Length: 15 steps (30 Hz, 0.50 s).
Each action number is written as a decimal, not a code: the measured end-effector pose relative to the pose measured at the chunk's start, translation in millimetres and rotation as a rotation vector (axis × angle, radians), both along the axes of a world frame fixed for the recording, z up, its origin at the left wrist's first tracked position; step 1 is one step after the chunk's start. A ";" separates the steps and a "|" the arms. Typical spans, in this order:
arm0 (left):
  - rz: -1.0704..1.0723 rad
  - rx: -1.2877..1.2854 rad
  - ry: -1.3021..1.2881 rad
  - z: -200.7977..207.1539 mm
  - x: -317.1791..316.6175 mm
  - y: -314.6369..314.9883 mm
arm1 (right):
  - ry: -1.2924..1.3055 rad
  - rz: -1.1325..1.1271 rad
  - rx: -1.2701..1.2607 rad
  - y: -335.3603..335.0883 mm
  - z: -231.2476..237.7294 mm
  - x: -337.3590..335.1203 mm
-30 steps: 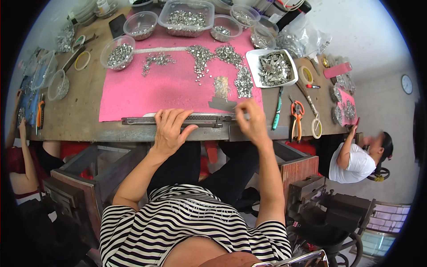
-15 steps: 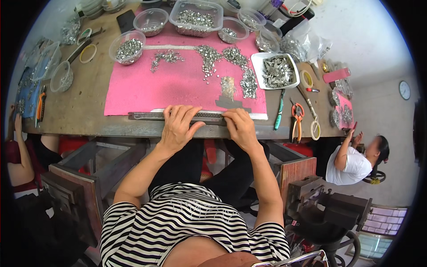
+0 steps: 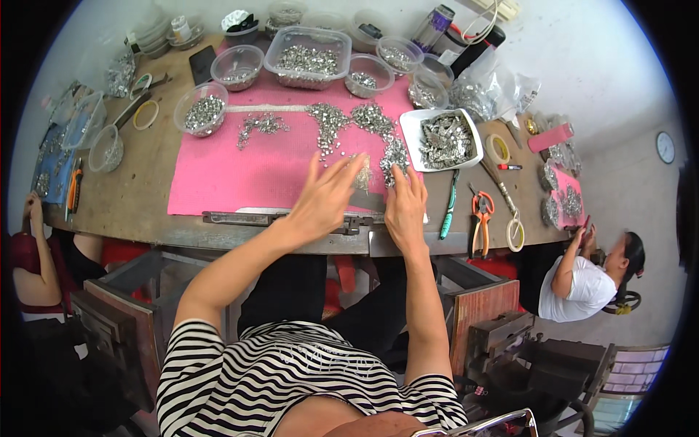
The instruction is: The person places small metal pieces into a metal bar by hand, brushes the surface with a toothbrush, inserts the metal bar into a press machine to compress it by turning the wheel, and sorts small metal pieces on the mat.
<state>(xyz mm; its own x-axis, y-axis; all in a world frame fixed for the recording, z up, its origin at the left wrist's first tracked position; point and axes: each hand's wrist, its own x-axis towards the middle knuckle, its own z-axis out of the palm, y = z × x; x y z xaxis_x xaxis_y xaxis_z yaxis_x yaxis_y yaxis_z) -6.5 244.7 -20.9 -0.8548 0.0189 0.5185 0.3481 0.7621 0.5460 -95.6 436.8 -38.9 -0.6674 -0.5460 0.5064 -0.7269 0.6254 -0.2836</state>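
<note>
Left hand point(image 3: 325, 200): fingers spread over the pink rectangular mat point(image 3: 218, 171).
Right hand point(image 3: 405, 207): flat, touching small silvery metal pieces point(image 3: 393, 156).

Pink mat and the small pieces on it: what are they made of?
Mat: seems a soft textured sheet, foam or fabric; matte, flat colour, no glare. Pieces: likely metal; silvery, glinting, loose heaps. Both hands reach over the mat's near edge.
</note>
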 end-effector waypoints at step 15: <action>-0.260 -0.235 -0.227 -16.4 -34.8 6.1 | -0.213 0.146 -0.037 23.5 1.6 9.2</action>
<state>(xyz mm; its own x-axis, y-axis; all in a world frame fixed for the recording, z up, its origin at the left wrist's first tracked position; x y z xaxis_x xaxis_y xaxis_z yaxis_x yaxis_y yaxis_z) -41.2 250.8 -37.3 -0.8982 0.3445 0.2731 0.4360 0.7776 0.4530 -86.4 460.3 -37.4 -0.6770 -0.6278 0.3841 -0.7297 0.5048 -0.4611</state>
